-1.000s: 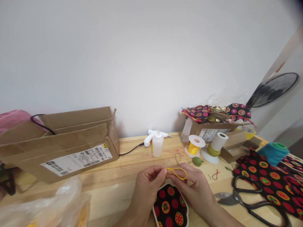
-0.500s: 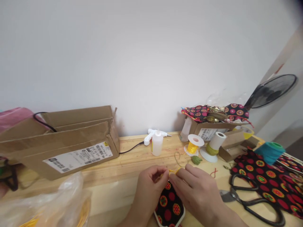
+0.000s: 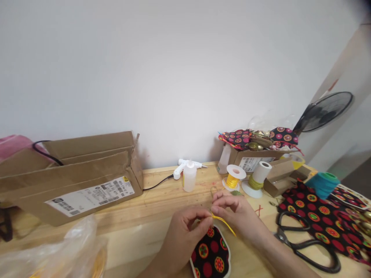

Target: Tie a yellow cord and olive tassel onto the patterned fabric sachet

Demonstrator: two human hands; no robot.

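My left hand (image 3: pixel 189 235) is closed, thumb and forefinger pinching a yellow cord (image 3: pixel 224 222) above a fabric pouch. The pouch (image 3: pixel 211 253) is flat, black with red and orange round flower patterns and a pale edge; my left hand covers its left upper part. Right beside the pinch, my right hand (image 3: pixel 236 212) has curled fingers, with the thumb tip at the cord where it leaves my left fingertips. One cord end hangs loose, down and to the right, in front of my right hand. Fingers hide the cord's knot or loop.
Spools of yellow cord (image 3: pixel 232 181) and olive cord (image 3: pixel 256 183) stand behind my right hand. Black-handled scissors (image 3: pixel 307 245) and patterned fabric (image 3: pixel 321 216) lie right. Farther back are a bottle (image 3: pixel 189 177), a white corded tool (image 3: pixel 181 168) and a cardboard box (image 3: pixel 95 173).
My right hand has moved up and back, its fingers lifting off the pouch's top. The yellow cord's loose end now shows, hanging to the right. My left hand keeps its pinch.
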